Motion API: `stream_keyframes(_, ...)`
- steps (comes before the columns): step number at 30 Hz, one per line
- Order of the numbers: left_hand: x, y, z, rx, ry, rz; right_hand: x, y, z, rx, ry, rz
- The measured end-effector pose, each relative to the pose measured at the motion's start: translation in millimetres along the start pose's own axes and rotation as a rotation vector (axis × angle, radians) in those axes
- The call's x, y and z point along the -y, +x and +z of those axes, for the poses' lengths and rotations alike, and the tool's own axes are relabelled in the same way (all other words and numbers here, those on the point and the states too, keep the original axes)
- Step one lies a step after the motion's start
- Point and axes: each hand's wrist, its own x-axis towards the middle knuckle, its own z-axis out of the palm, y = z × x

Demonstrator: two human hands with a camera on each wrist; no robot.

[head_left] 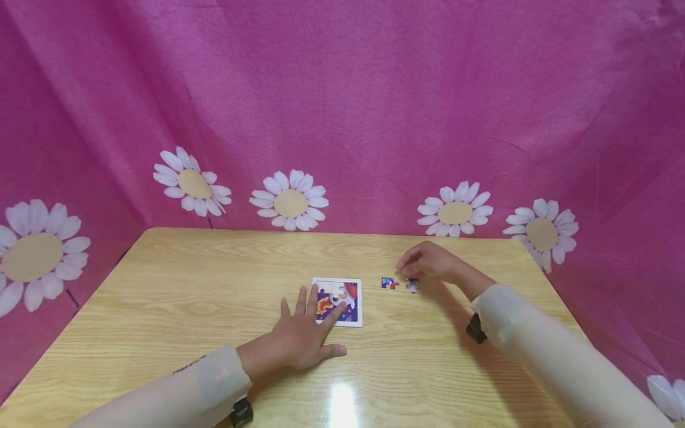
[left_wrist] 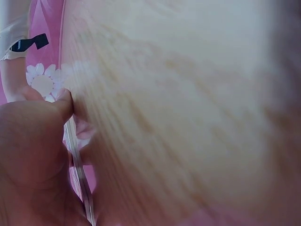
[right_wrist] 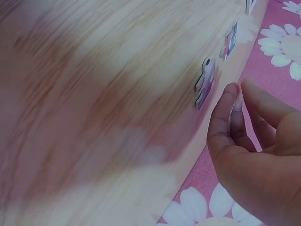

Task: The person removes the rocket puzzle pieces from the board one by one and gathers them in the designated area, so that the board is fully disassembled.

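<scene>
My left hand point(head_left: 302, 336) lies with its fingers spread over the left and lower part of a small white-framed jigsaw puzzle point(head_left: 360, 303). The puzzle's picture has purple, orange, white and red areas, with a bare pale patch at its upper left. Just behind two loose puzzle pieces, my right hand point(head_left: 430, 261) hovers with thumb and fingertips brought close together; no piece shows between them. One loose piece point(head_left: 389, 283) is blue and red, the other point(head_left: 412, 285) purple and grey. In the right wrist view, the fingertips of the right hand point(right_wrist: 258, 127) stand apart from both pieces.
The wooden table point(head_left: 214, 285) extends around the puzzle and loose pieces. A pink curtain point(head_left: 342, 107) with large white daisies hangs along the table's back and sides. A patch of light glares on the table point(head_left: 342, 404) at the front.
</scene>
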Motion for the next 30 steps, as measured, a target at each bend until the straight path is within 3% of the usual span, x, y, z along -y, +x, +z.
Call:
stream_keyframes(4, 0.5, 0.1, 0.7, 0.004, 0.005, -0.003, 2.8, 4.6, 4.3, -0.001, -0.011, -0.029)
stream_keyframes(21, 2.0, 5.0, 2.3, 0.028, 0.017, -0.009, 19.6, 17.7, 31.1, -0.015, -0.044, 0.007)
stream_keyframes(30, -1.0, 0.9, -2.4, 0.013, 0.010, -0.006, 26.7, 23.4, 44.2, 0.019, 0.010, -0.009)
